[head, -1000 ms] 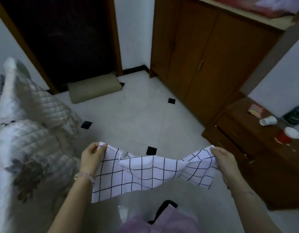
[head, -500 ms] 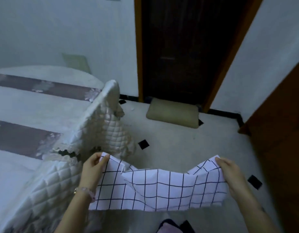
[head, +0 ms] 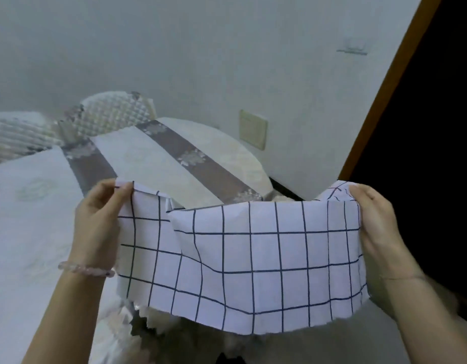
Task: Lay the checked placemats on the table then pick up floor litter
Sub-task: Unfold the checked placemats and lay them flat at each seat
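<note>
A white checked placemat [head: 253, 258] with dark grid lines hangs spread between both hands, sagging in the middle. My left hand [head: 99, 222] pinches its upper left corner, a bead bracelet on the wrist. My right hand [head: 376, 227] grips its upper right corner. A second layer of checked cloth shows behind the left part. Beyond the cloth lies the round table [head: 222, 153], covered in white cloth with grey-brown flowered bands. The placemat is held in the air in front of the table's near edge.
Quilted chair covers [head: 114, 114] stand at the table's far left side. A white wall with a beige switch plate [head: 253, 128] is behind. A dark doorway with a wooden frame [head: 379, 95] fills the right. The pale floor shows at the bottom right.
My view has swung left from the cupboard and floor to the covered table. Both hands have lifted the placemat higher and spread it wider, keeping the same corners.
</note>
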`<state>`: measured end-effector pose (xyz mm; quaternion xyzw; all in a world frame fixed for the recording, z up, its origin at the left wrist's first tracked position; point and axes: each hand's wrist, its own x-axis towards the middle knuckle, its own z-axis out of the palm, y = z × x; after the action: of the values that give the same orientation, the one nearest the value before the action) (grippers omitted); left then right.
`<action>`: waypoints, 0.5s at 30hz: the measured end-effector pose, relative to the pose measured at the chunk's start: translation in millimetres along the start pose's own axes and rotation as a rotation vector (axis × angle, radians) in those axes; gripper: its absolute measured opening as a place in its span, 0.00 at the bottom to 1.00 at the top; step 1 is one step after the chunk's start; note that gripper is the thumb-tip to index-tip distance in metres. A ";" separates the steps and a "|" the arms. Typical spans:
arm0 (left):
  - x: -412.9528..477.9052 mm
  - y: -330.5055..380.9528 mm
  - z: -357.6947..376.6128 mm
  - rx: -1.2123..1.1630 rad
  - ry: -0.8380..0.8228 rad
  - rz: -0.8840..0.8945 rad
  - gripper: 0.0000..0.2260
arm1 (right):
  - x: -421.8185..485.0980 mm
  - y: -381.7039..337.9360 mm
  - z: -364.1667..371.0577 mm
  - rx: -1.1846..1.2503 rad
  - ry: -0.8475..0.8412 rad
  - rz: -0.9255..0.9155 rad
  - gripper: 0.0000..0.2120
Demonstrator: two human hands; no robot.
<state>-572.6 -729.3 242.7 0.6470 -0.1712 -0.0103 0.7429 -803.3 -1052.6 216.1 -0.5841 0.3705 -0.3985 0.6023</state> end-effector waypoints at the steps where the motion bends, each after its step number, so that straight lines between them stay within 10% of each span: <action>1: 15.9 -3.5 -2.5 -0.008 0.028 0.000 0.08 | 20.5 -0.9 20.3 0.027 -0.042 0.007 0.06; 15: 134.6 -91.9 -33.4 0.092 0.480 -0.270 0.09 | 212.7 60.4 234.8 -0.094 -0.439 0.140 0.08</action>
<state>-418.0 -744.1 183.1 0.6809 0.0973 0.0521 0.7240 -499.6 -1150.9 170.0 -0.6571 0.2882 -0.2015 0.6668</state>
